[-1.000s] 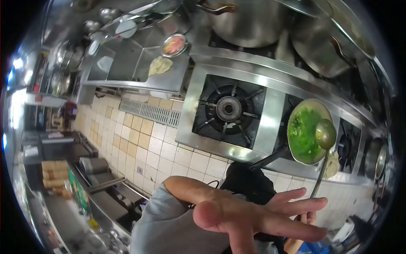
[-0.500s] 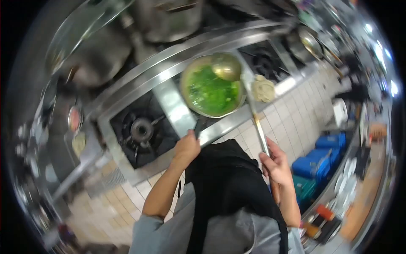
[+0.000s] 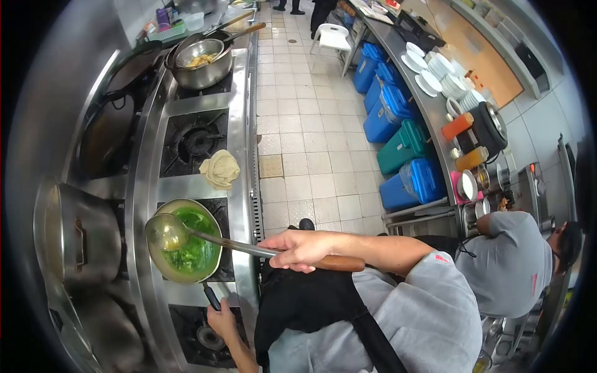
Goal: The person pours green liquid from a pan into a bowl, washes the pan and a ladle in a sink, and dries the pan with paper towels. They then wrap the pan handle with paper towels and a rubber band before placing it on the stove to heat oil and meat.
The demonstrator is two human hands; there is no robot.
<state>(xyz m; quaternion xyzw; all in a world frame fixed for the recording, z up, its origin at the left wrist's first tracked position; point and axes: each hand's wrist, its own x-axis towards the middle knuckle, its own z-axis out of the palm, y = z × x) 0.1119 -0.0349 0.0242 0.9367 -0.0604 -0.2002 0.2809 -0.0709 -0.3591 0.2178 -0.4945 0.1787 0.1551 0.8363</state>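
A pan (image 3: 213, 266) with bright green leafy food in liquid sits over a burner of the steel stove. My left hand (image 3: 222, 322) is closed round the pan's black handle at the near side. In my right hand (image 3: 298, 250) is a long ladle (image 3: 233, 244) with a wooden grip end. The ladle's metal bowl is over the pan's left part, above the greens. A crumpled beige cloth (image 3: 219, 170) lies on the stove beyond the pan.
A large pot (image 3: 93, 236) stands at the left. Farther up the stove is a steel pot (image 3: 202, 76) with a strainer. Blue bins (image 3: 385, 112) line the right counter, which holds stacked plates (image 3: 440, 67). A co-worker (image 3: 507, 264) is at the right.
The view has turned, bringing the aisle, the right counter and a co-worker into sight. Both hands keep their holds, and the ladle's bowl remains over the pan.
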